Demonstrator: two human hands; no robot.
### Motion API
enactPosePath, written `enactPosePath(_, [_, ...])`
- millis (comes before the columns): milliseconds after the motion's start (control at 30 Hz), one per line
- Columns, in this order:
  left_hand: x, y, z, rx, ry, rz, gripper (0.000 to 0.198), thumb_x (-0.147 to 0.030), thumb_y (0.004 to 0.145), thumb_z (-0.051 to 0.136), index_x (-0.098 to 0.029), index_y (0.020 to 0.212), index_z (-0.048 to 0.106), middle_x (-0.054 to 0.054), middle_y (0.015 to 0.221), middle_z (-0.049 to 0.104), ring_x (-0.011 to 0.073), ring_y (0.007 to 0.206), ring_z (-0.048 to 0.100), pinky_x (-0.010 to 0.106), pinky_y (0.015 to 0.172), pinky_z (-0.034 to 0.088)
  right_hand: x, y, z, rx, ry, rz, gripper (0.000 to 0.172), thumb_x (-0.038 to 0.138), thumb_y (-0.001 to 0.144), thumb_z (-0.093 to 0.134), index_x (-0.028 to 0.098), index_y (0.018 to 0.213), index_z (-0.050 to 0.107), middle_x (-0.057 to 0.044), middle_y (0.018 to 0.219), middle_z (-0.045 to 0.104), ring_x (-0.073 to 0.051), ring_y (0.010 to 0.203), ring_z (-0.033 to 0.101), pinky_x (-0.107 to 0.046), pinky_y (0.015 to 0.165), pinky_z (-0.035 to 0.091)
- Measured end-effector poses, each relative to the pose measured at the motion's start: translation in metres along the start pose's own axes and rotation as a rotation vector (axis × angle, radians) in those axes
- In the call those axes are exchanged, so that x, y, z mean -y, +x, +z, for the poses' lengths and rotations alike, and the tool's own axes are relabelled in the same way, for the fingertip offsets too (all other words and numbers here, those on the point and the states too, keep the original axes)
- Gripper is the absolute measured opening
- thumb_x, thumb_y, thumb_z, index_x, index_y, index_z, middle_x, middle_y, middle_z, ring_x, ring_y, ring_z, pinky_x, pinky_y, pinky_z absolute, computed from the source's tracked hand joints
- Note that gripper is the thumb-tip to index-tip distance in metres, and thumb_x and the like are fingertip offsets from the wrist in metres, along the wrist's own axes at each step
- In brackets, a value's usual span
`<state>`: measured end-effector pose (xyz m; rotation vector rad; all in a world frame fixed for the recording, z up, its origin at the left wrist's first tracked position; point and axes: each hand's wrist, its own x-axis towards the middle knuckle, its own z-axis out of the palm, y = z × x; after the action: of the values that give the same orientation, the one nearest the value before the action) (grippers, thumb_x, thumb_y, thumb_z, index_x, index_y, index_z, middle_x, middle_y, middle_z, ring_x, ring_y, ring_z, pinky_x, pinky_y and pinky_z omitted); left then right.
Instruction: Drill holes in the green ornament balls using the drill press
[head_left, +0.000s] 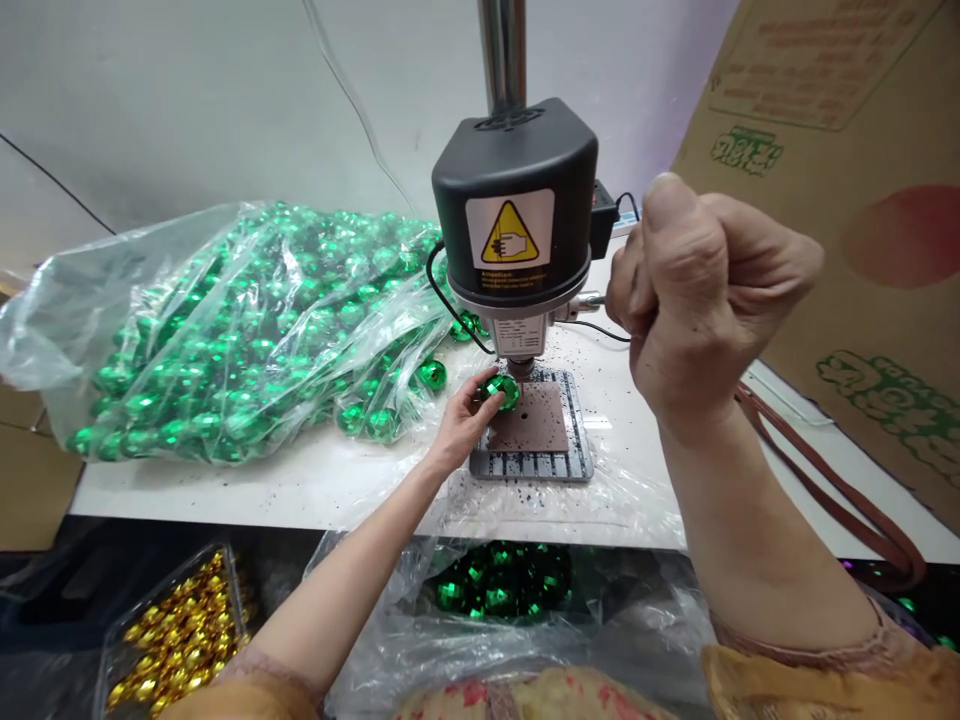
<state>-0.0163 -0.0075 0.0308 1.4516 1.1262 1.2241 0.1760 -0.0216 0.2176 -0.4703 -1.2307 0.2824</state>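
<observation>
My left hand [463,424] pinches a shiny green faceted bead [501,389] and holds it on the brown pad of the press base [534,440], right under the spindle of a small black bench drill press [517,215]. My right hand [697,300] is raised to the right of the machine head, closed in a fist around its feed lever, of which only a metal stub [592,299] shows.
A large clear bag of green beads [225,330] lies at the left on the white table [315,480]. A bag with green beads [499,585] hangs below the table's front edge. A tray of gold beads [176,630] sits lower left. Cardboard box [862,200] stands right.
</observation>
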Motion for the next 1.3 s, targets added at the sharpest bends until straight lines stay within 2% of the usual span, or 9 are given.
enactPosePath(267, [0.007,-0.001,0.006,0.066,0.107,0.063,0.055,-0.046,0.086,0.079,-0.020,0.132,0.064,0.011,0.126,0.074,0.0257,0.112,0.071,0.041,0.101,0.056,-0.003,-0.002,-0.003,0.007,-0.056,0.021,0.056,0.048,0.097,0.059,0.021,0.055,0.034,0.005,0.051,0.031,-0.004,0.045,0.036,-0.025,0.048,0.038])
enactPosePath(433, [0.012,0.000,0.010,0.101,0.121,0.064,0.062,-0.043,0.084,0.081,-0.022,0.138,0.059,0.012,0.133,0.071,0.0268,0.115,0.070,0.044,0.104,0.054,0.000,-0.002,-0.002,0.001,-0.090,0.022,0.056,0.047,0.099,0.057,0.022,0.056,0.032,0.006,0.051,0.029,-0.004,0.044,0.033,-0.025,0.045,0.033])
enactPosePath(533, [0.012,-0.001,0.011,0.097,0.204,0.127,0.064,-0.041,0.084,0.082,-0.023,0.140,0.057,0.013,0.138,0.066,0.0282,0.122,0.066,0.046,0.108,0.052,0.001,-0.002,-0.002,0.005,-0.110,0.003,0.055,0.046,0.100,0.055,0.021,0.057,0.031,0.006,0.051,0.029,-0.003,0.043,0.032,-0.025,0.045,0.031])
enactPosePath(633, [0.007,-0.004,0.012,0.081,0.299,0.239,0.056,-0.040,0.083,0.082,-0.022,0.132,0.061,0.012,0.132,0.066,0.0287,0.124,0.063,0.046,0.109,0.051,-0.001,-0.002,-0.002,0.012,-0.126,-0.011,0.055,0.047,0.100,0.054,0.022,0.057,0.031,0.005,0.051,0.029,-0.004,0.043,0.032,-0.025,0.045,0.031])
enactPosePath(733, [0.002,-0.007,0.015,0.082,0.311,0.225,0.049,-0.040,0.085,0.080,-0.021,0.127,0.062,0.010,0.126,0.068,0.0279,0.120,0.064,0.044,0.106,0.052,-0.003,-0.001,-0.002,0.008,-0.118,-0.015,0.056,0.047,0.100,0.055,0.022,0.056,0.032,0.005,0.050,0.030,-0.005,0.042,0.032,-0.026,0.044,0.031])
enactPosePath(900, [0.006,-0.010,0.020,0.090,0.165,0.088,0.052,-0.047,0.087,0.078,-0.021,0.129,0.060,0.009,0.121,0.071,0.0259,0.112,0.068,0.040,0.101,0.055,-0.003,0.000,-0.002,0.010,-0.075,-0.034,0.057,0.045,0.098,0.059,0.021,0.055,0.031,0.006,0.047,0.028,-0.004,0.041,0.031,-0.027,0.042,0.028])
enactPosePath(1000, [0.011,-0.011,0.023,0.084,0.083,0.074,0.060,-0.048,0.082,0.084,-0.021,0.129,0.058,0.009,0.122,0.071,0.0262,0.113,0.069,0.041,0.101,0.056,-0.003,0.000,-0.002,0.017,-0.066,-0.049,0.055,0.042,0.098,0.060,0.021,0.054,0.033,0.006,0.048,0.031,-0.003,0.042,0.032,-0.025,0.043,0.030])
enactPosePath(1133, [0.013,-0.013,0.026,0.104,0.088,0.073,0.060,-0.046,0.080,0.087,-0.022,0.127,0.059,0.008,0.117,0.072,0.0259,0.108,0.070,0.043,0.098,0.058,-0.003,0.001,-0.002,0.025,0.017,-0.057,0.050,0.026,0.098,0.060,0.020,0.054,0.037,0.006,0.048,0.035,-0.003,0.042,0.035,-0.024,0.045,0.032])
enactPosePath(1300, [0.008,-0.014,0.027,0.094,0.132,0.101,0.057,-0.046,0.080,0.086,-0.021,0.125,0.061,0.009,0.119,0.072,0.0264,0.111,0.069,0.044,0.100,0.057,-0.003,0.000,-0.001,0.017,0.058,-0.080,0.048,0.015,0.097,0.058,0.020,0.054,0.036,0.006,0.047,0.033,-0.004,0.042,0.034,-0.027,0.044,0.025])
